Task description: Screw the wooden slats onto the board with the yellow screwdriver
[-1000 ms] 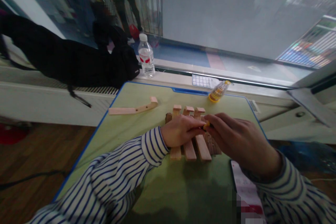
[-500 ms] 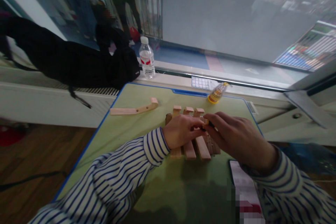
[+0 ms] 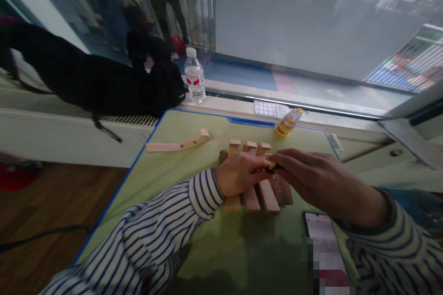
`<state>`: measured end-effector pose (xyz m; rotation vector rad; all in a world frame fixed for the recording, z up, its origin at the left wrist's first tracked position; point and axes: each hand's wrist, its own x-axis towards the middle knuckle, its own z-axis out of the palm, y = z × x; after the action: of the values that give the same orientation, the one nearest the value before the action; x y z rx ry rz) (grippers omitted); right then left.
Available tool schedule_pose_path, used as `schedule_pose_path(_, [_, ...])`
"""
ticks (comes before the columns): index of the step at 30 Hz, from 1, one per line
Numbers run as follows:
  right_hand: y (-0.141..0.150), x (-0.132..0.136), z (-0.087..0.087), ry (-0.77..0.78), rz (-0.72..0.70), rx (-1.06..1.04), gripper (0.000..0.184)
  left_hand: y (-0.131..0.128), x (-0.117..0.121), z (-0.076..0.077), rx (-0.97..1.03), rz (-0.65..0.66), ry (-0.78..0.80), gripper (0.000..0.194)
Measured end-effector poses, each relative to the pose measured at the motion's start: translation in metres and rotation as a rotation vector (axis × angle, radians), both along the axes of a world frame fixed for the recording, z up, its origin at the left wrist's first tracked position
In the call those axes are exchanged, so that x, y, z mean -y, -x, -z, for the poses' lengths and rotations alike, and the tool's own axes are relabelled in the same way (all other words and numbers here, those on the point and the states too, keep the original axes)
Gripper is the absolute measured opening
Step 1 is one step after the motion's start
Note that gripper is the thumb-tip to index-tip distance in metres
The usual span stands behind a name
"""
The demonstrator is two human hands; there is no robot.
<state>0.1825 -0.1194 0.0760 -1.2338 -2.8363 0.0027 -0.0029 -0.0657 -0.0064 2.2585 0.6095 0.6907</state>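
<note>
Three pale wooden slats with hooked ends (image 3: 269, 199) lie side by side across a brown, rough-grained wood piece (image 3: 283, 188). Over them, my left hand (image 3: 238, 174) rests with thumb and forefinger pinched together; what sits between those fingertips is hidden. From the right, my right hand (image 3: 323, 182) meets it, fingers closed on a small yellow-and-black tool (image 3: 272, 166), possibly a screwdriver, mostly covered by the fingers. A separate hooked wooden slat (image 3: 168, 147) with two dark holes lies at the table's far left.
Beyond the slats, a yellow-based clear bottle (image 3: 288, 123) stands on the blue-edged table (image 3: 207, 258). A phone (image 3: 323, 239) lies near my right forearm. On the window ledge are a water bottle (image 3: 194, 77) and a black bag (image 3: 104, 83). People show behind the glass.
My right hand has turned a little, its fingers now straighter and closer together over the tool. My left hand and the slats stay about where they were.
</note>
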Motion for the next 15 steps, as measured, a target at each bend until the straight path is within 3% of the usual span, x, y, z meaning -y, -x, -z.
schedule_pose_path(15, [0.0091, 0.0070, 0.0108, -0.148, 0.194, 0.050, 0.022, 0.0012, -0.0065, 0.0027, 0.089, 0.154, 0.146, 0.023])
